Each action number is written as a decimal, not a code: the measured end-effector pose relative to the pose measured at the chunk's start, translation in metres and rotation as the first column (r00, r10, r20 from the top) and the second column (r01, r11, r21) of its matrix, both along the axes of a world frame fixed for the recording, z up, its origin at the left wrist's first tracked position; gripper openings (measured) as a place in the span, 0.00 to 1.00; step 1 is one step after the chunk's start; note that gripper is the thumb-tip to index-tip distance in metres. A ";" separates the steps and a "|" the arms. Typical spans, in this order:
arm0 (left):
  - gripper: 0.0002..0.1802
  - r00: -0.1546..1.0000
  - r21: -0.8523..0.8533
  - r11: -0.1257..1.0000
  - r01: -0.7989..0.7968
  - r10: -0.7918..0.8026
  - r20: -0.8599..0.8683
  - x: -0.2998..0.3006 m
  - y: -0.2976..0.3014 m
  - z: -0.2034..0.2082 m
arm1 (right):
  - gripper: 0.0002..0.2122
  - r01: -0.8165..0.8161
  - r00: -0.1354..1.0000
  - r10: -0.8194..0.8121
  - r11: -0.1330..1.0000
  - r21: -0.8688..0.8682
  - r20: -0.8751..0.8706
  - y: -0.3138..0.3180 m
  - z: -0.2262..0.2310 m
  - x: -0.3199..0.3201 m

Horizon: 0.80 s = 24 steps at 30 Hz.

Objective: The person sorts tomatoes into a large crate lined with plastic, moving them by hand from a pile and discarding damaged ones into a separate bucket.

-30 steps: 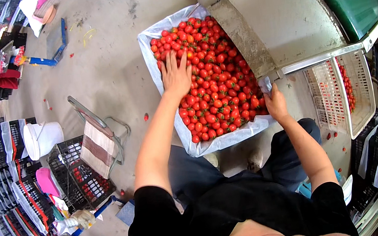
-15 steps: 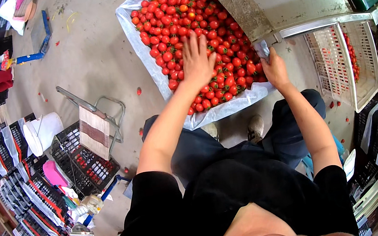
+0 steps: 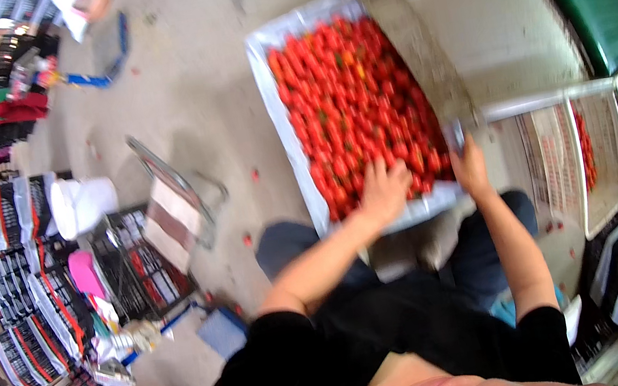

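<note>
Red cherry tomatoes (image 3: 348,107) fill a shallow box lined with whitish plastic sheeting (image 3: 282,109) in front of me. My left hand (image 3: 385,191) rests at the near part of the tomatoes, fingers bent and slightly apart, a little blurred. Whether a tomato is under its fingertips cannot be made out. At the box's near right corner, my right hand (image 3: 470,165) is closed on a bunched edge of the plastic liner (image 3: 456,135). The box's right side lies under a worn metal chute (image 3: 414,41).
A green-topped machine (image 3: 576,1) stands at the right, above a white slatted crate (image 3: 602,173) with some tomatoes. At left are a folding stool (image 3: 172,213), a white bucket (image 3: 83,204) and a black crate (image 3: 135,259). Loose tomatoes (image 3: 255,175) dot the floor.
My left hand has drawn back from the middle of the tomatoes to their near edge, its fingers more bent. The right hand stays at the corner. The whole view has shifted and blurred.
</note>
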<state>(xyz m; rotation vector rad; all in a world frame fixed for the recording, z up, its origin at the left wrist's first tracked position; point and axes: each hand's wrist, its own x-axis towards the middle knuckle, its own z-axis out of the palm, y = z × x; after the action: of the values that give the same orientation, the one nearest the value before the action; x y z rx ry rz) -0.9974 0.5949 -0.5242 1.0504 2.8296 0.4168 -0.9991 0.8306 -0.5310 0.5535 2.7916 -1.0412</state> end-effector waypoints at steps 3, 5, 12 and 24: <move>0.14 0.990 -0.054 0.997 -0.055 0.047 -0.129 -0.003 -0.001 0.002 | 0.22 0.000 0.986 0.008 0.999 0.043 -0.167 0.003 -0.026 0.000; 0.15 0.996 -0.153 0.985 -0.081 0.084 0.010 0.013 -0.008 0.008 | 0.14 0.006 0.999 -0.006 1.000 -0.002 -0.033 -0.007 -0.026 0.000; 0.14 1.000 -0.006 1.000 0.019 -0.019 -0.015 0.017 -0.006 0.002 | 0.13 0.010 0.999 -0.007 0.998 0.059 -0.047 -0.002 -0.007 0.005; 0.15 0.968 0.299 0.934 -0.196 0.135 0.212 -0.013 -0.015 0.027 | 0.12 0.019 0.993 -0.016 0.999 0.028 -0.114 -0.003 -0.008 -0.001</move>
<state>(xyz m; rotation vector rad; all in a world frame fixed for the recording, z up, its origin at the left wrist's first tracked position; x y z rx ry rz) -1.0101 0.5799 -0.4970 0.7634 2.7453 0.9638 -0.9999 0.8277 -0.5394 0.5392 2.9094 -1.0699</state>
